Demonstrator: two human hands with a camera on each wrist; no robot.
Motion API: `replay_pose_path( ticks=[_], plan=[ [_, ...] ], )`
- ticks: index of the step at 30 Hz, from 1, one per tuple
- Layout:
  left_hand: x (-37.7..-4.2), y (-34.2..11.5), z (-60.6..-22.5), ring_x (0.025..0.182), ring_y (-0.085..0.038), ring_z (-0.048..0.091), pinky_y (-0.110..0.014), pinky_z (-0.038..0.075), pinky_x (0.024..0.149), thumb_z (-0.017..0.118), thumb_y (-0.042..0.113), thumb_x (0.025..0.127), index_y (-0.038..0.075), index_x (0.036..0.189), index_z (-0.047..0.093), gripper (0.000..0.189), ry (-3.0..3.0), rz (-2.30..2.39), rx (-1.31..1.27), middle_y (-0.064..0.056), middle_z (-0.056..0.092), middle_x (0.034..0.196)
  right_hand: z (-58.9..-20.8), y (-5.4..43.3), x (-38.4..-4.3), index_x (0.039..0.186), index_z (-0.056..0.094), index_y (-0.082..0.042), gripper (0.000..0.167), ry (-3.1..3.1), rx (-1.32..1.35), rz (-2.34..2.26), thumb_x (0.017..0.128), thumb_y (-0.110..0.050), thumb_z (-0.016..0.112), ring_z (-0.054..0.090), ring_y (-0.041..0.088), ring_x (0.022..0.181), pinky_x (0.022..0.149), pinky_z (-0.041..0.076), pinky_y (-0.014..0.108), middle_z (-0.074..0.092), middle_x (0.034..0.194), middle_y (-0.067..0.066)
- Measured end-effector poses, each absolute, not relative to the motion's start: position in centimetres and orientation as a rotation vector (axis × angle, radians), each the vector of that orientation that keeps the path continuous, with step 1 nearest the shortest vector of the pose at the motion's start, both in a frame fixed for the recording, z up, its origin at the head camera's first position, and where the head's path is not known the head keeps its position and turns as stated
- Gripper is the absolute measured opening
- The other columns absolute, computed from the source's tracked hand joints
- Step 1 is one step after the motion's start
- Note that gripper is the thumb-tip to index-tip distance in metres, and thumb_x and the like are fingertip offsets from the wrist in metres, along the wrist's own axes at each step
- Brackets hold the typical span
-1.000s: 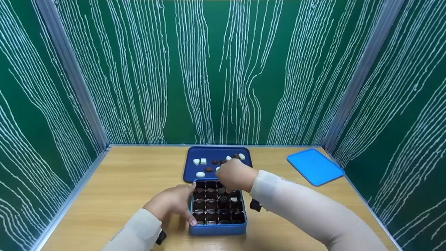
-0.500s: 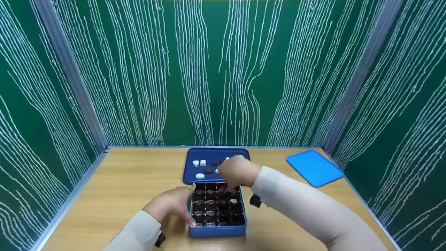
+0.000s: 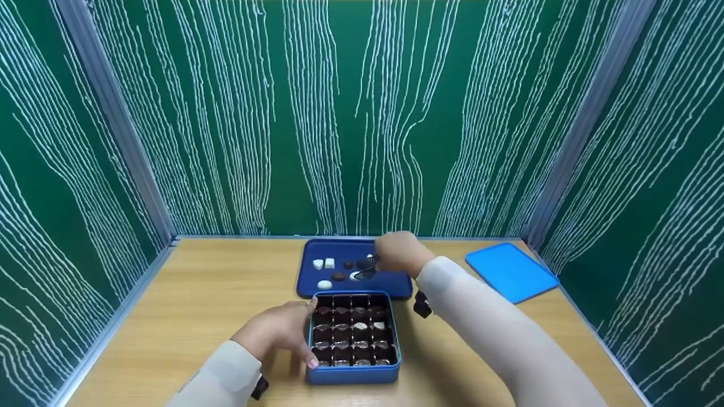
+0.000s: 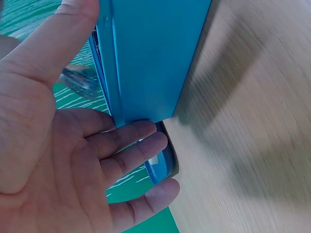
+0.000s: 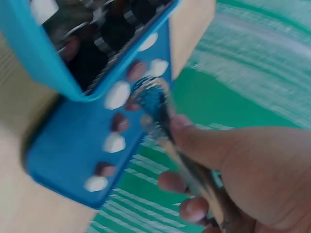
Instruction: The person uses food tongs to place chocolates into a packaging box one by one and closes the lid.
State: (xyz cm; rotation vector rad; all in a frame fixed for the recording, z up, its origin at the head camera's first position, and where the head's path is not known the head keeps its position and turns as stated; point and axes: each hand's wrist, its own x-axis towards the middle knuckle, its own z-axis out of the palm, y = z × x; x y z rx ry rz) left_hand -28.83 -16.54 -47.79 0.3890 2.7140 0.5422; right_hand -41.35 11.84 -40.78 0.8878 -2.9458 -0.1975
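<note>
My left hand (image 3: 283, 328) spans the left side of a blue tin (image 3: 353, 374), thumb at the near corner and index finger at the far one. In the left wrist view its fingers (image 4: 126, 160) lie extended by the tin's end. The tin has a dark divided insert with two pale chocolates (image 3: 360, 326) side by side in it. My right hand (image 3: 400, 251) grips metal tongs (image 3: 367, 268), heads low over the dark blue tray (image 3: 308, 289) behind the tin. White and brown chocolates lie on that tray; the hand and tongs hide some. The tongs (image 5: 155, 107) look blurred in the right wrist view.
A bright blue lid-like panel (image 3: 512, 272) lies flat at the table's back right. Green walls with white lines close off the back and both sides of the wooden table (image 3: 226, 271).
My right hand has lifted the tongs out of the tin and carried them back and right over the tray. A pale chocolate shows where the tongs were. My left hand stays put.
</note>
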Motion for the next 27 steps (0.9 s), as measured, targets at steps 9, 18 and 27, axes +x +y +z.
replay_pose_path(
  ticks=[9, 18, 27],
  plan=[
    [-29.0, -16.5, -47.9, 0.167, -0.049, 0.041, -0.064, 0.039, 0.138, 0.111, 0.049, 0.060, 0.012, 0.182, 0.025, 0.153, 2.689, 0.553, 0.373, -0.027, 0.039, 0.181, -44.9, 12.1, -44.2, 0.095, 0.080, -0.008, 0.017, -3.049, 0.808, -0.005, 0.101, -0.023, 0.086, 0.058, 0.020, 0.074, 0.080, 0.067, 0.050, 0.081, 0.092, 0.008],
    [-29.1, -16.5, -47.9, 0.166, -0.050, 0.042, -0.065, 0.039, 0.137, 0.110, 0.049, 0.060, 0.013, 0.182, 0.025, 0.153, 2.691, 0.557, 0.384, -0.028, 0.039, 0.181, -45.7, 12.1, -44.5, 0.093, 0.076, -0.008, 0.018, -3.101, 0.750, 0.009, 0.101, -0.022, 0.085, 0.059, 0.021, 0.074, 0.078, 0.066, 0.050, 0.079, 0.092, 0.009],
    [-28.9, -16.7, -47.8, 0.167, -0.049, 0.042, -0.065, 0.039, 0.138, 0.110, 0.049, 0.060, 0.013, 0.182, 0.025, 0.153, 2.696, 0.562, 0.379, -0.027, 0.040, 0.181, -43.2, 12.1, -42.7, 0.092, 0.073, -0.010, 0.020, -3.108, 0.783, -0.239, 0.097, -0.022, 0.088, 0.058, 0.019, 0.073, 0.078, 0.070, 0.048, 0.073, 0.086, 0.004]
  ],
)
